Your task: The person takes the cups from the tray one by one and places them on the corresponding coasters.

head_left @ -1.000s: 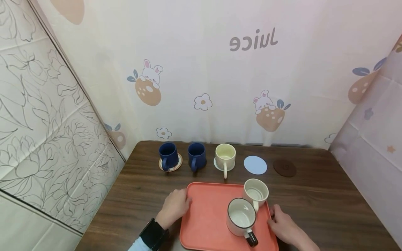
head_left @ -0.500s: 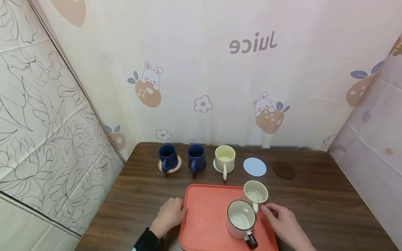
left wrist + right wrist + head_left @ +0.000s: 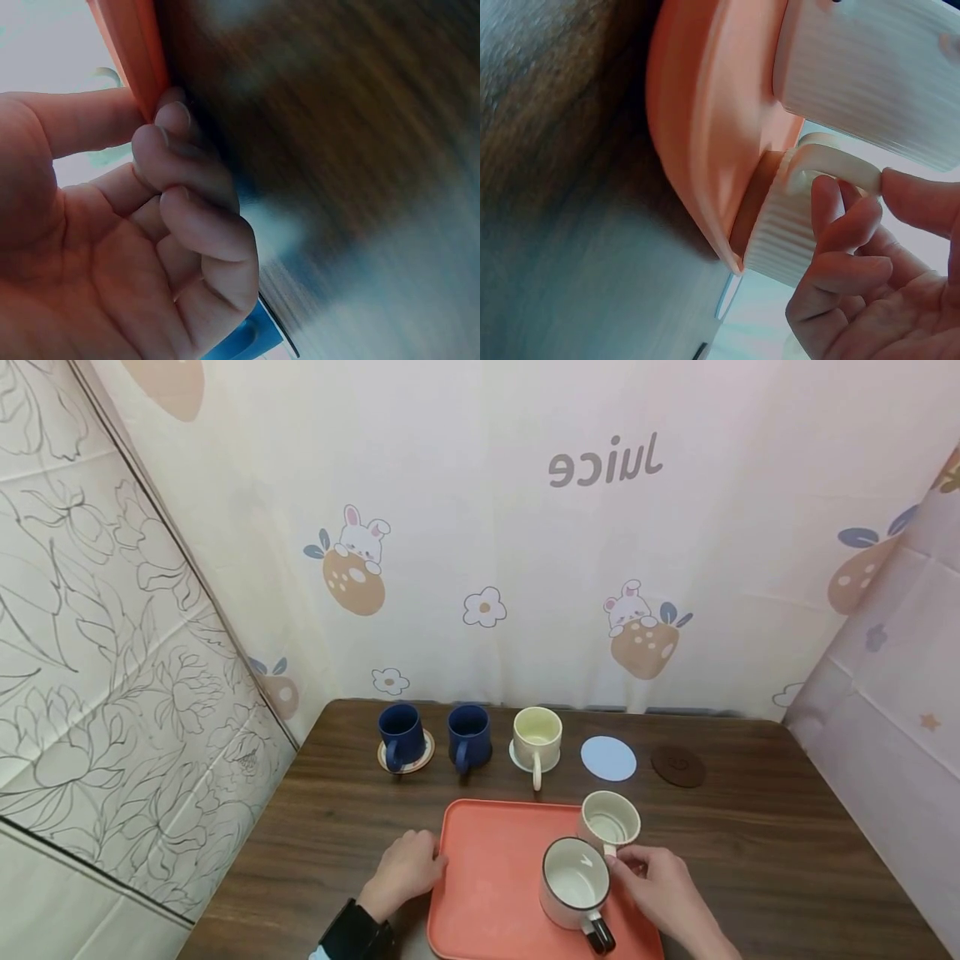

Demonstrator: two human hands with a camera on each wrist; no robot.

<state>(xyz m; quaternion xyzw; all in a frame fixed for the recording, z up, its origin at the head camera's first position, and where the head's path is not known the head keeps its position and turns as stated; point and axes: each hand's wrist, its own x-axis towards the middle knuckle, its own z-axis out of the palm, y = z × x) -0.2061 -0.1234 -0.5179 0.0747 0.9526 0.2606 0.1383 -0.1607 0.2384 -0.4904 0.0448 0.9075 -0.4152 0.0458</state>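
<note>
On the dark wooden tabletop (image 3: pixel 757 852), the coral tray (image 3: pixel 487 877) lies near the person, carrying two mugs at its right side: a white mug with a dark rim and black handle (image 3: pixel 576 883) and, just behind it, the cream ribbed mug (image 3: pixel 609 820), whose handle points back toward the person. The left hand (image 3: pixel 405 870) rests at the tray's left rim, its grip narrow, thumb over the rim and curled fingers (image 3: pixel 187 161) under it, which should keep the tray from sliding. The right hand (image 3: pixel 658 885) reaches in from the right with its grip closing on the ribbed mug's handle (image 3: pixel 832 161); the wrist view shows the thumb on the outside of the loop and fingertips just inside it. To do this well, the fingers want to seat fully through the loop before any lift, and the mug should rise straight up, since the dark-rimmed mug stands so near that a sideways pull could knock it. Both forearms come in low from the near edge.
</note>
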